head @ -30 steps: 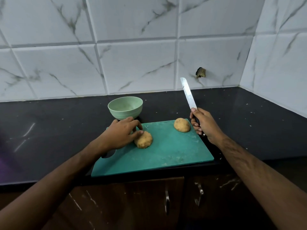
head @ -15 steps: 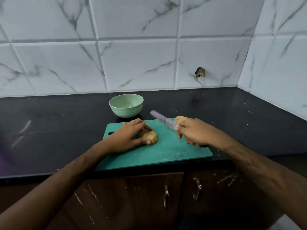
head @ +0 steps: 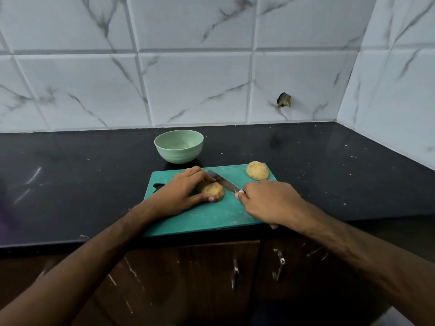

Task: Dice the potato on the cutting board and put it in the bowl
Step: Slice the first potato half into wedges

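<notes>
A potato half [head: 211, 190] is gripped by the left hand [head: 181, 193] mid-board [head: 207, 217]; the knife [head: 224, 182], held by the right hand [head: 270, 201], is laid against it.

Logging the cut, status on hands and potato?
Left hand holds near potato half; right hand grips knife, blade at it. Other half aside on board. Bowl empty.

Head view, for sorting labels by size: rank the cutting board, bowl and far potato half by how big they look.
1. Cutting board, clearly largest.
2. Bowl.
3. Far potato half, smallest; it sits nearer the camera than the bowl and looks smaller anyway.
</notes>
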Available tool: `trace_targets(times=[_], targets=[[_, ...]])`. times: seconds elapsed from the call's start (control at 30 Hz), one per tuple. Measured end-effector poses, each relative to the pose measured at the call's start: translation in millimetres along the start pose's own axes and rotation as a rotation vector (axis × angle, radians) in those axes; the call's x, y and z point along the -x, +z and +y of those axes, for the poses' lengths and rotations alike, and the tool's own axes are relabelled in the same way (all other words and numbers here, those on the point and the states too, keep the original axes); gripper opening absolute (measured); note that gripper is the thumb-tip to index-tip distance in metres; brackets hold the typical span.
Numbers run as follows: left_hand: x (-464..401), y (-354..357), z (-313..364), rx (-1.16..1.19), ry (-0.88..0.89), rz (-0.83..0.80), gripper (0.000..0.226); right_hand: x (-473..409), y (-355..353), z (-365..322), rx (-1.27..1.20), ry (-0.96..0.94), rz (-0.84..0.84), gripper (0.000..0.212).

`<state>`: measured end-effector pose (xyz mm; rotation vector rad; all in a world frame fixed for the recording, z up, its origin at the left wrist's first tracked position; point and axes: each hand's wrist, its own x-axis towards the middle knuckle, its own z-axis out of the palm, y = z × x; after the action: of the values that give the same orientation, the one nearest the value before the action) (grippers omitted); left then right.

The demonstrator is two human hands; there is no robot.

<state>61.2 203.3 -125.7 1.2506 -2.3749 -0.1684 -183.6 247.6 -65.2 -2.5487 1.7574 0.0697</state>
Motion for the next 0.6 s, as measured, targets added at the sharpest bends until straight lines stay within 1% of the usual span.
trace_targets(times=[0.2, 0.3, 0.47, 0.6], targets=[[0.3, 0.0, -0.2, 0.000, 0.018, 0.013, 0.055, 1.9, -8.4, -6.4, 0.114, -0.052, -0.012, 0.047], [0.3, 0.7, -1.2, 0.002, 0.023, 0.015, 0.054, 1.1, -6.5, -7.6, 0.169, -0.075, 0.023, 0.040], [0.1, 0.6, -0.7, 0.015, 0.035, 0.025, 0.051, 0.8, -2.4, -7.9, 0.148, -0.078, 0.025, 0.033], [0.5, -0.4, -0.7, 0.054, 0.041, 0.027, 0.060, -1.1, -2.1, -7.2, 0.137, -0.092, 0.007, 0.035]])
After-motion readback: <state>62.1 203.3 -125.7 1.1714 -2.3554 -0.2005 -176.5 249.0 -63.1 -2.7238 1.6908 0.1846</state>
